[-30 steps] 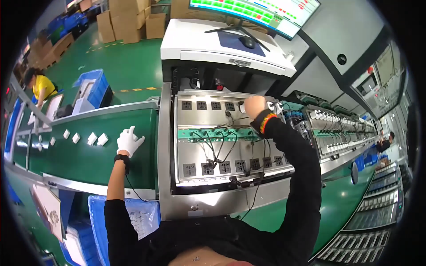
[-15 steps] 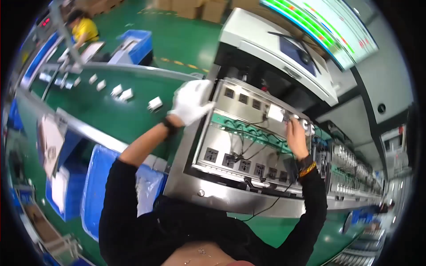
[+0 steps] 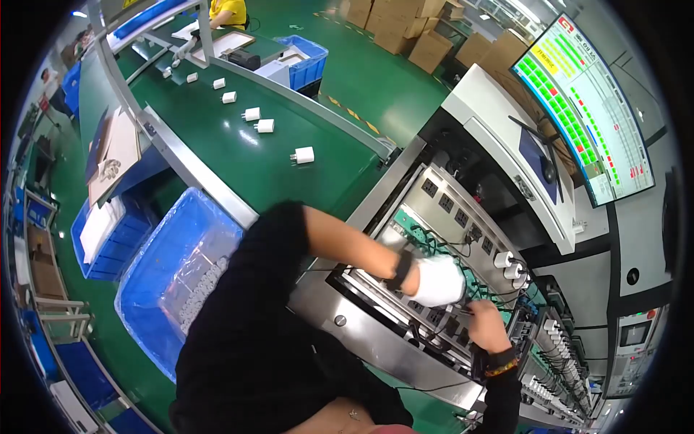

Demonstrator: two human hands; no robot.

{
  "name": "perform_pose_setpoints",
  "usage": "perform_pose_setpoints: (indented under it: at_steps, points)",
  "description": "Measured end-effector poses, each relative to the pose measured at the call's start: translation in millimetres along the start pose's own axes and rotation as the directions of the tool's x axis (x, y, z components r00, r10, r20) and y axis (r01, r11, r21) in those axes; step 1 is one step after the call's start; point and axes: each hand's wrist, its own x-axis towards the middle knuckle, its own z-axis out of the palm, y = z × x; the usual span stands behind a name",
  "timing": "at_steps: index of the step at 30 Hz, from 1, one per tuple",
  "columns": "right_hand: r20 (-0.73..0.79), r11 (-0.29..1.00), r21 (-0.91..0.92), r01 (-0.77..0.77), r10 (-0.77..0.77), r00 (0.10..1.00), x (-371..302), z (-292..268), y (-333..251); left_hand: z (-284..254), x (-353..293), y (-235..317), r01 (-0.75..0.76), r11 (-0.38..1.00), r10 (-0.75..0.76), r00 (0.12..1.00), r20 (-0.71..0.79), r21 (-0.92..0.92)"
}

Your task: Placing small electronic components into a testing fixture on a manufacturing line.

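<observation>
Both my hands meet over a metal test rack [image 3: 390, 236] fitted with sockets, green boards and black cables. My left hand [image 3: 439, 281], in a white glove, reaches across the cables with its fingers curled; what lies in them is hidden. Close to its fingertips, my bare right hand [image 3: 489, 327] is closed in a pinch, with a dark cable near its fingers. I cannot make out what it grips. White chargers [image 3: 504, 260] sit in the rack's far socket row, beyond my hands. Other sockets [image 3: 444, 203] in that row hold nothing.
Several white chargers [image 3: 303, 155] lie on the green conveyor belt [image 3: 246, 152] at left. A lined blue bin [image 3: 130, 289] stands by my left arm. A screen [image 3: 585, 108] and a white shelf [image 3: 506, 137] with a mouse are beyond the rack. A person in yellow [image 3: 230, 11] is far off.
My left hand has moved from the rack's left edge to the right, over the cables. The right hand has left the far socket row and come nearer. The view has turned.
</observation>
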Motion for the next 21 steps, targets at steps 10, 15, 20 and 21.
perform_pose_setpoints:
  at_steps: [10,15,20,21]
  points:
    - [-0.595,0.685,-0.517,-0.514,0.145,0.791,39.1,5.9,146.3,-41.4,-139.0,-169.1,0.693,0.704,-0.662,0.720,-0.208,0.158]
    - [-0.370,0.603,-0.559,-0.569,0.433,0.822,67.3,10.2,141.3,13.8,-193.1,-221.1,0.789,0.591,-0.772,0.613,-0.167,0.167]
    - [-0.124,0.577,-0.622,-0.530,0.595,0.794,51.6,14.2,166.9,16.3,-200.0,-229.9,0.795,0.572,-0.742,0.606,-0.285,0.203]
    - [-0.120,0.576,-0.621,-0.532,0.601,0.790,51.1,10.5,162.6,13.3,-201.8,-225.0,0.799,0.565,-0.730,0.600,-0.328,0.203]
